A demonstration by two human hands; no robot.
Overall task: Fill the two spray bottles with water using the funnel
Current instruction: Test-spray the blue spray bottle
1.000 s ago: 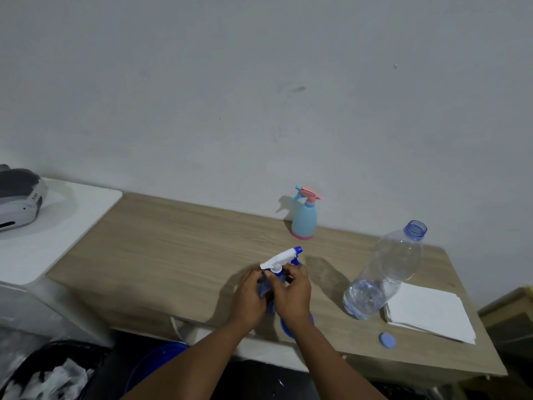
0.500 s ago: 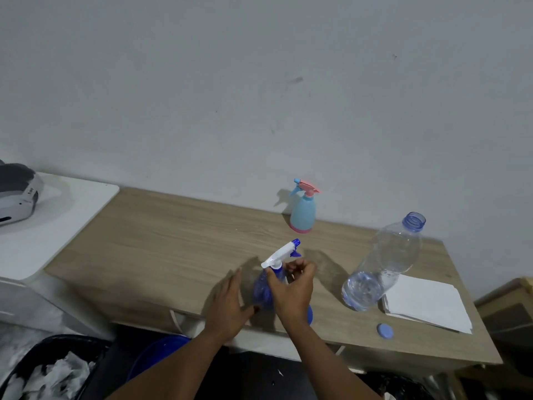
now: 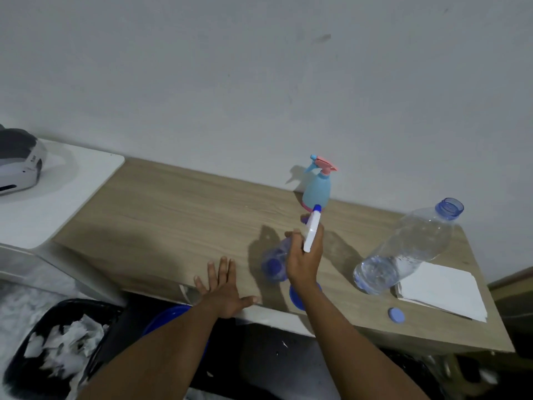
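One grey-and-white device (image 3: 17, 164) sits far left on a white side surface. Black bin (image 3: 57, 347) with crumpled paper is on the floor below it. A blue bucket (image 3: 170, 314) is part-hidden under the wooden worktop (image 3: 173, 215).

Left hand (image 3: 223, 287) lies flat at the worktop's near edge with its fingers straight and spread, holding nothing. Just right of it is the dark blue spray bottle (image 3: 274, 261), blurred, on the worktop, apart from the left hand.

Right hand (image 3: 305, 256) has its fingers curled round the white spray head (image 3: 312, 230), blue nozzle pointing away. The head looks lifted off the dark blue bottle, up and just right of it. The blue funnel (image 3: 295, 297) is at the near edge, mostly hidden under the right wrist.

The light blue spray bottle (image 3: 317, 190) with pink trigger stands upright back by the wall, cap on.

Further right is the clear water bottle (image 3: 409, 243), uncapped, with water low in it. Its blue cap (image 3: 396, 315) lies loose near the front edge. A white paper stack (image 3: 444, 290) lies beside the bottle's base.
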